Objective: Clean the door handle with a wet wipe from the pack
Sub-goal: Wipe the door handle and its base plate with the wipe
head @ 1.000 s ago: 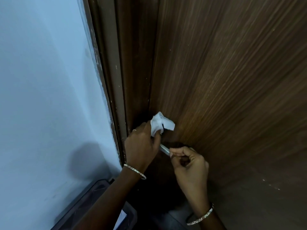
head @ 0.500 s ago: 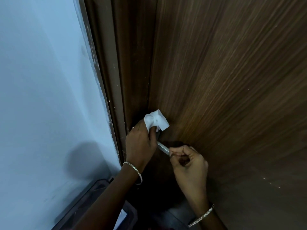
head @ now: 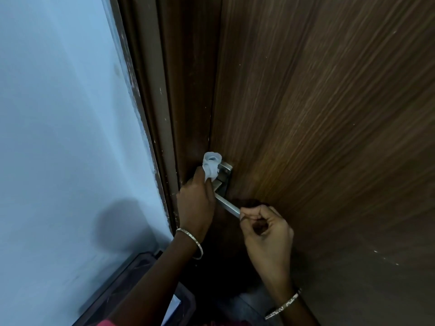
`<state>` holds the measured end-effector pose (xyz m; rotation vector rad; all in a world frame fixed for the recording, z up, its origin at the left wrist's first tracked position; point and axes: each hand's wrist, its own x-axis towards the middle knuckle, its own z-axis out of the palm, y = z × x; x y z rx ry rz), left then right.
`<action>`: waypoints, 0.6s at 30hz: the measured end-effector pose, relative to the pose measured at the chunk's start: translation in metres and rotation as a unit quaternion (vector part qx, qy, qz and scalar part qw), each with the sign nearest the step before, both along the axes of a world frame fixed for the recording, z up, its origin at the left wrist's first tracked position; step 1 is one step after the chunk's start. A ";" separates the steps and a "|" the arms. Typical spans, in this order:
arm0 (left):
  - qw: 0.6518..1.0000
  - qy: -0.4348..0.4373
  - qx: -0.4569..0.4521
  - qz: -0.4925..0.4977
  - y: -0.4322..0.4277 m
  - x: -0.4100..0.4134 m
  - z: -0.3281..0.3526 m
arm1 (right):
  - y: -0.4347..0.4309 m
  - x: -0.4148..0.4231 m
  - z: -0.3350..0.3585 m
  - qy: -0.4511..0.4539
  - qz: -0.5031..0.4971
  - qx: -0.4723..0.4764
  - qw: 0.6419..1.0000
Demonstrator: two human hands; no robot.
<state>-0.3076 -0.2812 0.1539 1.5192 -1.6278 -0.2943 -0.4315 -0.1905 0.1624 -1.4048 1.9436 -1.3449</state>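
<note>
Steel door handle [head: 226, 207]: I am pinching its free end with my right hand [head: 266, 234], while my left hand [head: 196, 205] is clutching a bunched wet wipe [head: 211, 166] against its base.

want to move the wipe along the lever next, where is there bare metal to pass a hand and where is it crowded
Free: the short stretch of lever between the left hand and the right hand, and the door face above and right of the backplate. Crowded: the backplate end, covered by the wet wipe and left hand, and the lever tip, pinched by the right hand.

left wrist: silver bangle [head: 193, 241] | right wrist: silver bangle [head: 283, 306]
</note>
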 end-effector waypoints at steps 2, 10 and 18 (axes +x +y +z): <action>1.000 0.020 -0.005 0.004 -0.001 -0.001 0.006 | 0.000 0.000 0.000 0.004 0.001 0.003 1.000; 0.996 0.055 -0.068 -0.009 -0.002 -0.003 0.013 | 0.002 0.002 0.003 0.008 0.001 0.011 1.000; 0.995 0.100 0.031 -0.006 0.007 -0.002 -0.024 | 0.002 0.001 0.003 0.009 0.004 0.004 1.000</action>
